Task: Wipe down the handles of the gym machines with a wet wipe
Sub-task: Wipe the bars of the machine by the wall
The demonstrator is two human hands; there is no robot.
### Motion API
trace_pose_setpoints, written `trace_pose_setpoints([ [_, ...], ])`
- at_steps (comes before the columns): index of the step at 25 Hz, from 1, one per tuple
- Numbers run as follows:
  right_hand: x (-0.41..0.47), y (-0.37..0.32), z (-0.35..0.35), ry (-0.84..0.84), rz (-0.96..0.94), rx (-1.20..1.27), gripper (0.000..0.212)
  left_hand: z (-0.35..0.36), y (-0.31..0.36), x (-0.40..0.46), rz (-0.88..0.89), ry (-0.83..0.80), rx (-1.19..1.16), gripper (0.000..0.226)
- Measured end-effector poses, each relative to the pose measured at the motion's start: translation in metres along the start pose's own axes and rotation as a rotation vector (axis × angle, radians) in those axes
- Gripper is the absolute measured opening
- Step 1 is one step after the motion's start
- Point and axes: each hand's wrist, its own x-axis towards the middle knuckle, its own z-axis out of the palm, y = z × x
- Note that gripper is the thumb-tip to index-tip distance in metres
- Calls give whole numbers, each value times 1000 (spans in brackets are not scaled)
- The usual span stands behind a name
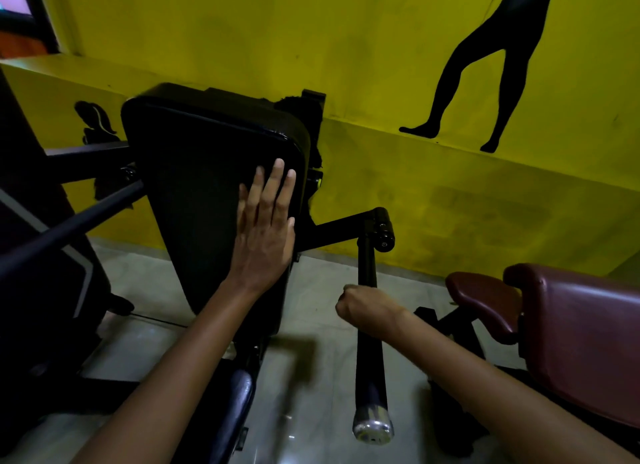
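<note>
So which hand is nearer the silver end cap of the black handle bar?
The right hand. It grips the black handle bar partway up from the silver end cap. The left hand rests flat on the black back pad, farther up and to the left.

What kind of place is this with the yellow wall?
Most likely a gym. A black padded machine backrest stands ahead with a black bar handle beside it, a maroon padded seat sits to the right, and a black figure silhouette is painted on the wall.
</note>
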Motion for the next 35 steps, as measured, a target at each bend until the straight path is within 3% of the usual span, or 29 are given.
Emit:
trace_pose_setpoints([
  [11, 73, 87, 18, 95, 164, 72, 16, 15, -3, 1, 0, 75, 6, 73],
  [23, 102, 123, 28, 122, 295, 39, 30, 27, -26, -2, 85, 57, 132, 73],
  [30, 110, 140, 32, 164, 331, 315, 24, 32, -20, -1, 66, 115, 102, 72],
  [35, 84, 140, 31, 345, 350, 459, 27, 15, -3, -4, -26, 46, 88, 72],
])
